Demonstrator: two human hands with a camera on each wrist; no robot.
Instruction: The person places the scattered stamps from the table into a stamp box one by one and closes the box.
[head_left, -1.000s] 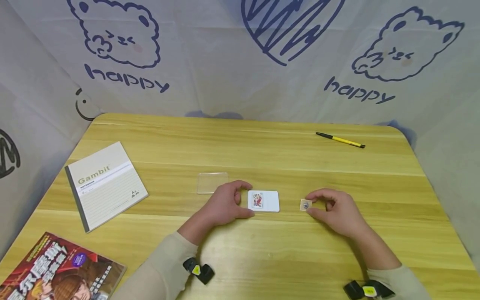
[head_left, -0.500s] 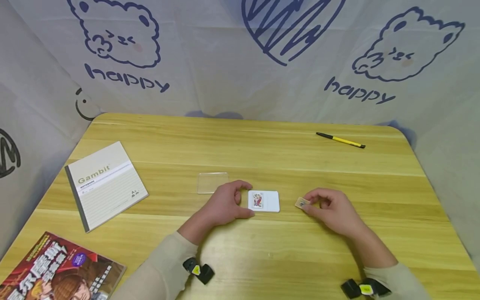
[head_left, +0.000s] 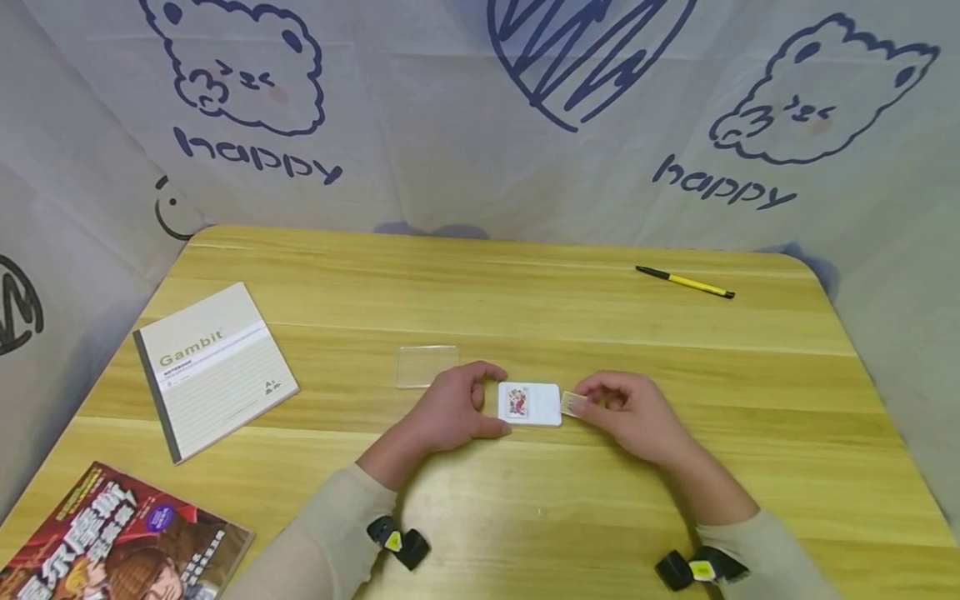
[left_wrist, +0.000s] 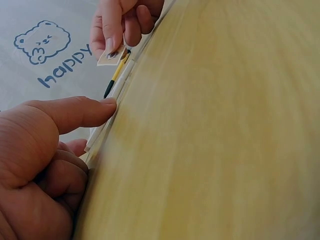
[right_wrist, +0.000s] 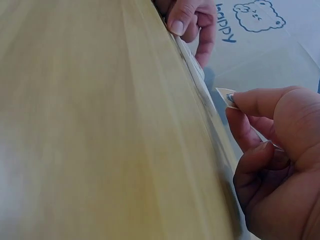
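Note:
Thumb and forefinger of my left hand hold the left end of a flat white rectangular tray by its two long edges. A small colourful picture tile lies in the tray's left part; the right part is bare white. My right hand pinches a small square tan piece with a dark mark, just off the tray's right end. In the right wrist view this tan piece is tilted and raised above the table, between thumb and fingertips.
A clear plastic lid lies behind my left hand. To the left are a Gambit notebook and a colourful magazine. A yellow and black pen lies at the back right of the wooden table.
My right hand has moved left with the tan piece, from well right of the tray to close beside its right end. The left hand and tray keep their place.

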